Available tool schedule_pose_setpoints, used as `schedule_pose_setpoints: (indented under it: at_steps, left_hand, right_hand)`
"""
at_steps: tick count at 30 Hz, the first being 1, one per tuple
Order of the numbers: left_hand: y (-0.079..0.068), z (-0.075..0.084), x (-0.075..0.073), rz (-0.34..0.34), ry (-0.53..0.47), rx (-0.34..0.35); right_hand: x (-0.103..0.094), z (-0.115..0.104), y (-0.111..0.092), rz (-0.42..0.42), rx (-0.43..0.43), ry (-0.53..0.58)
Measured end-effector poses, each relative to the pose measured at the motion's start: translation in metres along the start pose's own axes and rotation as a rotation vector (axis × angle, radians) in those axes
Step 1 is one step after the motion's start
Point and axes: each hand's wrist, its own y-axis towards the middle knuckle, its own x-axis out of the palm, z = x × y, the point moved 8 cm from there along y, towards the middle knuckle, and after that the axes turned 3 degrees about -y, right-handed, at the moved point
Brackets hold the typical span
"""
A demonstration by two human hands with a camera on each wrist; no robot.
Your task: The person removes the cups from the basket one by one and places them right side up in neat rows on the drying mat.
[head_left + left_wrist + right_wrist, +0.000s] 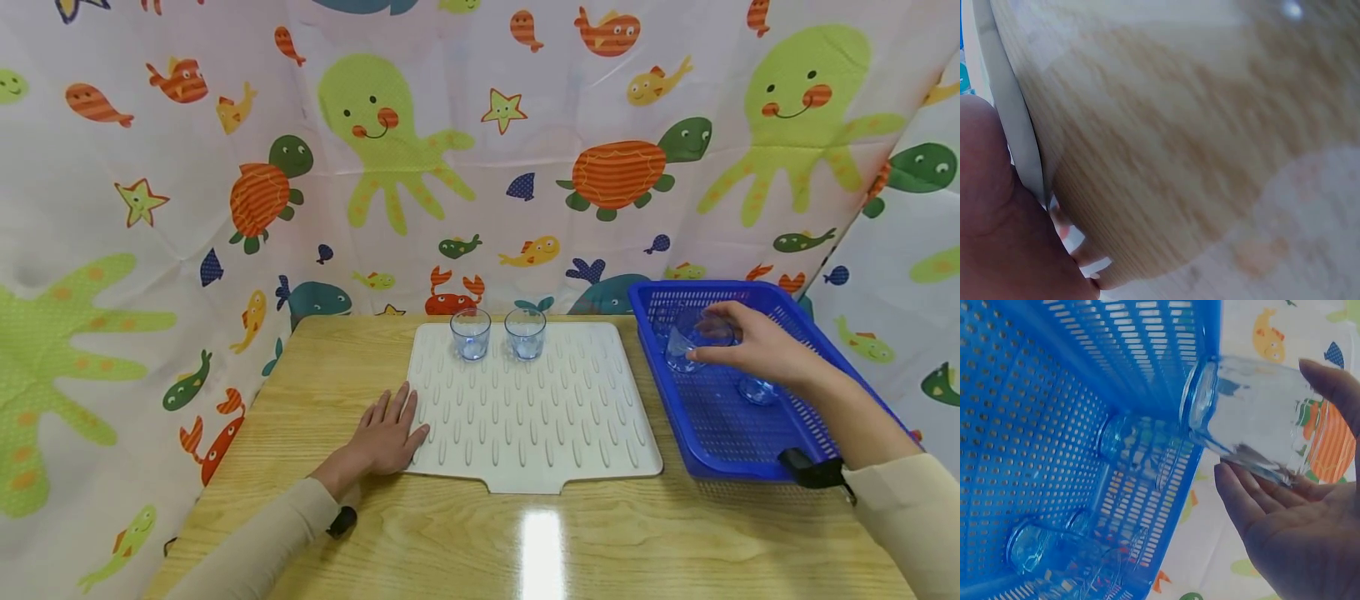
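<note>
Clearly, one glass (pixel 1260 419) hangs in the grip of a person's right hand (pixel 750 343), thumb on one side and fingers on the other, at one blue basket (pixel 738 467). At least two more glasses, one (pixel 1141 450) near the held glass and another (pixel 1054 556) farther off, sit inside; overlapping glass makes an exact total impossible to tell. Two others, a left glass (pixel 471 335) and a right glass (pixel 525 335), stand side by side, apart, near the far edge of one white tray (pixel 517 417). The left hand (pixel 386 437) lies palm down with fingers spread at the tray's left side, its thumb at the edge, holding nothing.

All the glasses are see-through; the pair on the tray are faintly blue, round and wider at the rim. The basket is plastic, deep, four-sided and pierced with slots and small holes. Raised oblong ridges run in rows across the tray, which has one tab on its near side. Beneath lies a glossy, wood-grained surface (pixel 435 542). Behind, a creased white sheet (pixel 450 50) bears printed sea creatures. Two beige sleeves, one per arm, frame the scene.
</note>
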Motion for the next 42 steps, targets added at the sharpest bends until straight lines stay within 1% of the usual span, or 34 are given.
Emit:
schedule_pose_setpoints:
  at_steps: [4,9,19,33,42]
  left_hand:
    - [0.0,0.0,0.001,-0.005,-0.008,-0.007]
    - [-0.001,0.001,0.001,-0.005,-0.02,-0.006]
    - [-0.002,-0.001,0.0,-0.007,-0.009,-0.015]
    - [-0.001,-0.001,0.001,-0.01,-0.008,-0.013]
    - [0.001,0.001,0.0,-0.006,-0.01,-0.004]
  right_hand:
    - [0.0,-0.003,-0.001,0.028,0.011,0.013]
    - [0.001,-0.006,-0.003,0.042,0.03,0.039]
    - [0.008,-0.029,-0.002,0.055,0.012,0.097]
    - [0.025,-0.057,0.01,0.048,-0.019,0.173]
    - [0.034,-0.067,0.019,0.052,-0.009,0.166]
